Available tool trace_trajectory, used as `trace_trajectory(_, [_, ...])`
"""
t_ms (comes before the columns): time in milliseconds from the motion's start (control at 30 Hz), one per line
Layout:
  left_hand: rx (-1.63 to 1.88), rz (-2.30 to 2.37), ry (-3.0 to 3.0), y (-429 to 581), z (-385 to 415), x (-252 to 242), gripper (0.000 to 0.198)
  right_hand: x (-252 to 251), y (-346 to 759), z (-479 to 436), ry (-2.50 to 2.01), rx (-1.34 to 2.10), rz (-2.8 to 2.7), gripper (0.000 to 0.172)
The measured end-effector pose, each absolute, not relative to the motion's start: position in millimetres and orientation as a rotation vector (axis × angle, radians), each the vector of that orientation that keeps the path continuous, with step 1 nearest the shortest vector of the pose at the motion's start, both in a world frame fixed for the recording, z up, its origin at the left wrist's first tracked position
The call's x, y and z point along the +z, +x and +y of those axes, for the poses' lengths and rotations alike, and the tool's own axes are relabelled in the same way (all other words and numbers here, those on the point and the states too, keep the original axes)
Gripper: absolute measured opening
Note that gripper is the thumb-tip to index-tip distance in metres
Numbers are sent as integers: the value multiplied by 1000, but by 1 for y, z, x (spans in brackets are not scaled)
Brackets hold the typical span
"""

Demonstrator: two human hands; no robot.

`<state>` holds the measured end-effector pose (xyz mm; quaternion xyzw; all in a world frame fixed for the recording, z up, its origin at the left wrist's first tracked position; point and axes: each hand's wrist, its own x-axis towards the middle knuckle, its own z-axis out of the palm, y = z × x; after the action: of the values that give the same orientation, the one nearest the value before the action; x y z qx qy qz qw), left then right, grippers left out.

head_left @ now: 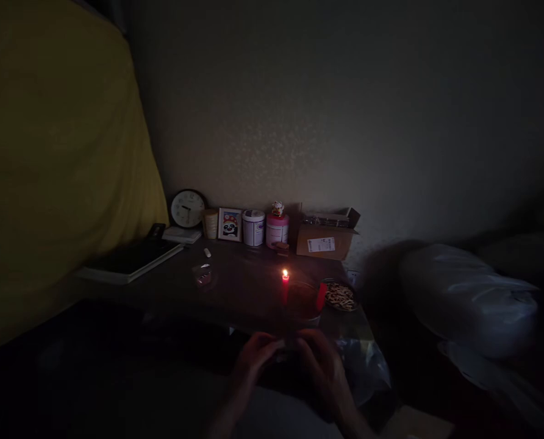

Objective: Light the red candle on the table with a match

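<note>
In dim light, my left hand and my right hand are close together in front of the table's near edge. Both have their fingers closed, and a small dark thing seems to be between the fingertips; it is too dark to name. Beyond them a lit red candle stands upright on the dark table. Right of the candle is a round container, with a second red stick-shaped thing tilted at its right side. A round dish of light-coloured short sticks or strips sits beside that.
Along the wall stand a clock, a panda picture frame, two cans and an open cardboard box. A small clear cup is left of the candle. White plastic bags lie at right; a yellow curtain hangs left.
</note>
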<state>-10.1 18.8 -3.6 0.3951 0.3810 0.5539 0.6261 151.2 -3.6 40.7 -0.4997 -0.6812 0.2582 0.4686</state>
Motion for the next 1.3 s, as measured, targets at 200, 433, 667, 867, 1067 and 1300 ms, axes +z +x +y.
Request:
trace_trajectory(200, [1211,961,1161,-13,14,-1,22,3,138,-9,-1199,778,-1655,26])
trace_trajectory(433, [1168,968,1219,-13,12,-2,23,-3,142,-5,-1144,753,-1667,23])
trace_trajectory(667, [1134,978,1202,-11,4,10,26,-7,140,-5,-1119,619,-1749,19])
trace_trajectory(867, [1147,975,1228,-9,0,14,24,-9,139,-6,-1116,526,-1806,18])
trace_trajectory(1067, [1152,992,1259,-8,3,7,24,-9,139,-6,-1123,519,-1837,21])
trace_trajectory(1300, [1175,1002,1274,-7,2,7,22,-7,140,-6,-1135,515,-1865,21])
